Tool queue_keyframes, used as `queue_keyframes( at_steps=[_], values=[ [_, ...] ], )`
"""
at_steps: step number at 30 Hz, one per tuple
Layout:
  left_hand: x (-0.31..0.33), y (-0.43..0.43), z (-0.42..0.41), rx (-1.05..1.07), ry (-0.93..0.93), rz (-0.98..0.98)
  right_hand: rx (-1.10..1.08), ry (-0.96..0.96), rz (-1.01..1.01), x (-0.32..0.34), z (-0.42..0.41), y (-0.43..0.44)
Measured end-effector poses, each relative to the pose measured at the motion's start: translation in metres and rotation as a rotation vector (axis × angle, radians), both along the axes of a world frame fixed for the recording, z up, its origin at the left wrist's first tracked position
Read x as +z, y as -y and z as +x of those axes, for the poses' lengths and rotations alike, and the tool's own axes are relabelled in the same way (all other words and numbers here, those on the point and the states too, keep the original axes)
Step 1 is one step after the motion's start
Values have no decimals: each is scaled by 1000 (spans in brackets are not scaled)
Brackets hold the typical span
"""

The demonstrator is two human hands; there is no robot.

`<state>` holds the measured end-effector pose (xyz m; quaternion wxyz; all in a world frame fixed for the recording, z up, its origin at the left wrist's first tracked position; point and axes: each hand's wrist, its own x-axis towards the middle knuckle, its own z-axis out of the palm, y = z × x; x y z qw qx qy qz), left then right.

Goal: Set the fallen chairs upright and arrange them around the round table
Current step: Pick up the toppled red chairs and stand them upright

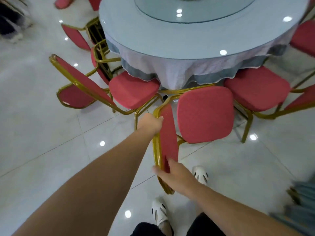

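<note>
A red-cushioned chair with a gold metal frame stands right in front of me, its seat facing the round table. Both my hands grip its backrest: my left hand holds the far top corner, my right hand holds the near corner. Another red chair stands upright to its left, seat tucked under the tablecloth. A third chair stands to the right. Further left, a chair appears to lie tipped against the table.
The table carries a white cloth and a glass turntable. More red chairs ring it at the right and the far left. The floor is glossy white tile. My white shoes are below. Blurred fabric sits at the right edge.
</note>
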<state>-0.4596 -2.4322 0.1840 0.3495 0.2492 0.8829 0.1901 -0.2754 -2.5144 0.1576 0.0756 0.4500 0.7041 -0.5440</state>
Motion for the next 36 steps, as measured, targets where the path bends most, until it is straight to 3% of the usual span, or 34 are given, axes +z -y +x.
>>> queue_keyframes(
  at_steps=[5,11,14,24,30,36],
  values=[
    [-2,-1,-5,-11,46,58,-146,236,170,-51,-1,48],
    [-6,12,4,-81,7,10,-118,283,245,-63,2,63],
    [-5,13,5,-117,-16,-17,-209,308,205,-64,-10,70],
    [7,7,30,-178,-45,40,-238,396,283,-47,9,62],
    [14,1,63,-177,176,16,-241,431,292,-34,54,49],
    [34,-7,81,-228,244,2,-233,474,303,-9,77,48]
  ],
)
